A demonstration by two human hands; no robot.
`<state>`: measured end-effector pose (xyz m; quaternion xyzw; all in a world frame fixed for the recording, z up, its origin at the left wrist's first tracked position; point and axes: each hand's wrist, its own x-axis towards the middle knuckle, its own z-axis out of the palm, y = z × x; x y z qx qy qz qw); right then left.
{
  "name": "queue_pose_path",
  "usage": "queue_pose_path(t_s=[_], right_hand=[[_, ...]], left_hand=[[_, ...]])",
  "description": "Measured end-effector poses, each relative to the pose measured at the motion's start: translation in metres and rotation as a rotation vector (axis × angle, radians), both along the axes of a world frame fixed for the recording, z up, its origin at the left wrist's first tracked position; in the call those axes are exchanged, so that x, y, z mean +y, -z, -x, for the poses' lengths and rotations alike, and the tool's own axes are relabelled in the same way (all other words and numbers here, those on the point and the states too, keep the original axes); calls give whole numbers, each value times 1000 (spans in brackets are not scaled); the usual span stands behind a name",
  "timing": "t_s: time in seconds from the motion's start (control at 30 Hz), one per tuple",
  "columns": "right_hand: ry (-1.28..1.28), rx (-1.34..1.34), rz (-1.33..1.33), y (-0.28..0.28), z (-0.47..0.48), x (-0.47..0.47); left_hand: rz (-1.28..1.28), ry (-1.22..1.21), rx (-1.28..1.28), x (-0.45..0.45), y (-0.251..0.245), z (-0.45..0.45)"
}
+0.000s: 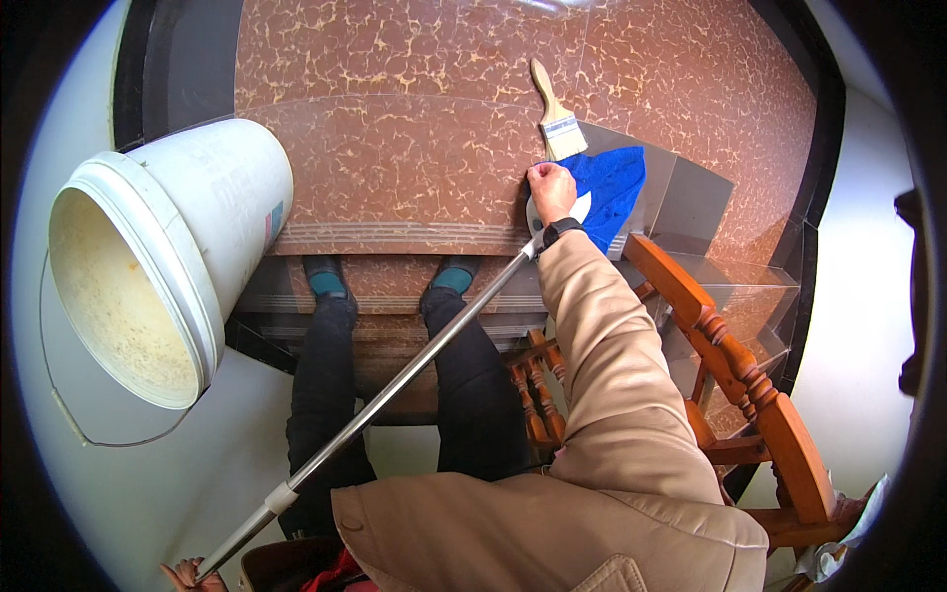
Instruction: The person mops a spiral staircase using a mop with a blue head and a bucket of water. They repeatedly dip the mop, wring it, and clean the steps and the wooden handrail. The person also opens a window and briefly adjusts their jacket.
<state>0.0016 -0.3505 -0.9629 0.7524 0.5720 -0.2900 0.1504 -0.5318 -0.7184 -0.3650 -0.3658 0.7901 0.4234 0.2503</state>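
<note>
My right hand (553, 191) is low over the step, its fingers curled on the edge of a blue cloth (618, 181). Under and beside this hand shows a white mop plate (582, 207), partly covered by the cloth and hand. A metal telescopic pole (399, 385) runs diagonally from the plate down to the lower left. At that lower end my left hand (198, 576) grips the pole, partly cut off by the picture's edge. Just beyond the cloth lies a flat paintbrush (555, 111) with a wooden handle, its bristles close to the cloth.
A white plastic bucket (214, 177) with a wire handle stands at left, its mouth towards me. Wooden banisters (740, 362) rise on the right beside my arm. My feet stand on a lower stair below the brown tiled step (399, 170). White walls flank both sides.
</note>
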Motion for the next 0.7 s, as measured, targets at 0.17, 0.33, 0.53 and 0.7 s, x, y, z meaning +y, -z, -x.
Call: queue_pose_path(t_s=[0.17, 0.33, 0.53, 0.7], right_hand=[[18, 70, -61, 3, -8, -6], [92, 261, -80, -7, -11, -8], [347, 582, 8, -60, 4, 5], [214, 815, -120, -176, 21, 48]], left_hand=[[62, 54, 45, 4, -3, 0], [-183, 49, -34, 10, -1, -4], [-120, 30, 104, 62, -11, -27], [-624, 238, 102, 149, -38, -47]])
